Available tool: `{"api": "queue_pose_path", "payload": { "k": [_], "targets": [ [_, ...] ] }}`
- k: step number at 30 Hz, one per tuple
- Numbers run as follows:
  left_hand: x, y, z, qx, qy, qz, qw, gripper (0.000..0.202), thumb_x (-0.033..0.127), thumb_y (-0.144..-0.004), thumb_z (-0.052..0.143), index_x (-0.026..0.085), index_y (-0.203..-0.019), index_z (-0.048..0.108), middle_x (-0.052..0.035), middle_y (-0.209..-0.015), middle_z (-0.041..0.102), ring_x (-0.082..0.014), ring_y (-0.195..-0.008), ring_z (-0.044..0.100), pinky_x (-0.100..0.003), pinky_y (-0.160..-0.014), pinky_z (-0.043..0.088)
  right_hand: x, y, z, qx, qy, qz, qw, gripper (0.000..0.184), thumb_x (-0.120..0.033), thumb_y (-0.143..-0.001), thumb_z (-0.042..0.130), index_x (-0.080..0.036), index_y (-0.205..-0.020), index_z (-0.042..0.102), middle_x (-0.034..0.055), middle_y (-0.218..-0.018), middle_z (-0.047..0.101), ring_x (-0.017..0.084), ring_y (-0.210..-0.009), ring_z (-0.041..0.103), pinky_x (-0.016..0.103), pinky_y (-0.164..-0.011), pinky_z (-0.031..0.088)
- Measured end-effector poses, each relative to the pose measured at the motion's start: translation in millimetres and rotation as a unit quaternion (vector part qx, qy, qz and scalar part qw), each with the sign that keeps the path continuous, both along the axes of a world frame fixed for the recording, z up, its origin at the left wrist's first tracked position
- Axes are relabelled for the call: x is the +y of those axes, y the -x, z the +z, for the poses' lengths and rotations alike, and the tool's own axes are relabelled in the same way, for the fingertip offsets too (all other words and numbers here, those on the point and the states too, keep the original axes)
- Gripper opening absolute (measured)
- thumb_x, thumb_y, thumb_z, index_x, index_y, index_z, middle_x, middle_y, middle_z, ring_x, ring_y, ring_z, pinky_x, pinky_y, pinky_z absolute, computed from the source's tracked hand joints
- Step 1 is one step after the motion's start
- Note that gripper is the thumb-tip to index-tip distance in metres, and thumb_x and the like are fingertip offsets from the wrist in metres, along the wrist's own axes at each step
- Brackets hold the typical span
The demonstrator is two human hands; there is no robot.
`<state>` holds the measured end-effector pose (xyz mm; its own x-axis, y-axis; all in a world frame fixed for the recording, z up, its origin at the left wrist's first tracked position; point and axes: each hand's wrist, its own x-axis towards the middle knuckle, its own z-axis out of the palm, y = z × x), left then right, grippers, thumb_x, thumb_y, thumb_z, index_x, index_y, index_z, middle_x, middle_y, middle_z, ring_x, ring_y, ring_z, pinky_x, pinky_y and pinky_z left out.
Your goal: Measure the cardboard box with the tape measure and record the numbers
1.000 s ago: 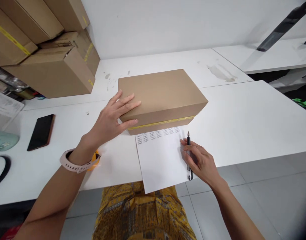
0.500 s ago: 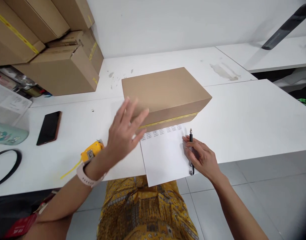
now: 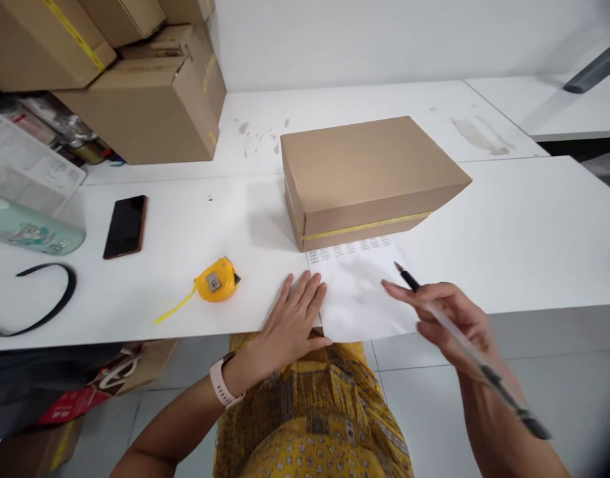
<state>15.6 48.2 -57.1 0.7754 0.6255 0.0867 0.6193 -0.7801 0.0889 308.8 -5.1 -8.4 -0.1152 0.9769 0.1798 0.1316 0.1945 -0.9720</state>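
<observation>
My left hand (image 3: 295, 313) lies flat, fingers stretched, on the table edge and the left margin of a white sheet of paper (image 3: 364, 299). Rows of small handwriting run along the sheet's top, partly under a closed cardboard box (image 3: 374, 166) with yellow tape round its side. Above the sheet's right side, my right hand (image 3: 454, 322) is closed on a black pen (image 3: 407, 275). Its nib points up and left toward the paper, apart from it, and its long rear part slants down to the right, blurred. A yellow tape measure (image 3: 218, 280) sits left of my left hand.
A dark phone (image 3: 126, 226), a mint-green bottle (image 3: 33, 226) and a black strap (image 3: 68, 285) lie on the left of the white table. Stacked cardboard boxes (image 3: 150, 113) stand at the back left. A dark grey object (image 3: 596, 70) is at the far right.
My left hand has come down from in front of the box onto the paper's edge. My right hand has lifted the pen and turned it toward the sheet. The view has shifted left.
</observation>
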Motion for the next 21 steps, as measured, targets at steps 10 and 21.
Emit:
{"api": "queue_pose_path", "payload": {
  "k": [10, 21],
  "targets": [
    [4.5, -1.7, 11.4, -0.011, 0.034, 0.017, 0.999, 0.084, 0.023, -0.083, 0.077, 0.01, -0.155, 0.035, -0.0247, -0.166, 0.03, -0.0384, -0.154, 0.031, -0.057, -0.125, 0.031, 67.7, 88.8, -21.7, 0.105, 0.137, -0.017, 0.985, 0.054, -0.07, -0.098, 0.041, -0.024, -0.112, 0.066, 0.0047, -0.08, 0.076, 0.025, -0.086, 0.075, 0.049, -0.094, 0.058],
    [2.5, -0.6, 12.4, -0.044, 0.031, 0.025, 0.998, 0.073, 0.015, -0.081, 0.068, 0.01, -0.149, 0.041, -0.0249, -0.162, 0.036, -0.0377, -0.152, 0.034, -0.056, -0.125, 0.031, 101.9, 101.5, -37.7, -0.005, 0.095, -0.103, 0.99, 0.03, -0.047, -0.079, 0.079, -0.023, -0.082, 0.059, -0.0028, -0.073, 0.062, 0.013, -0.061, 0.055, 0.028, -0.057, 0.046]
  ]
}}
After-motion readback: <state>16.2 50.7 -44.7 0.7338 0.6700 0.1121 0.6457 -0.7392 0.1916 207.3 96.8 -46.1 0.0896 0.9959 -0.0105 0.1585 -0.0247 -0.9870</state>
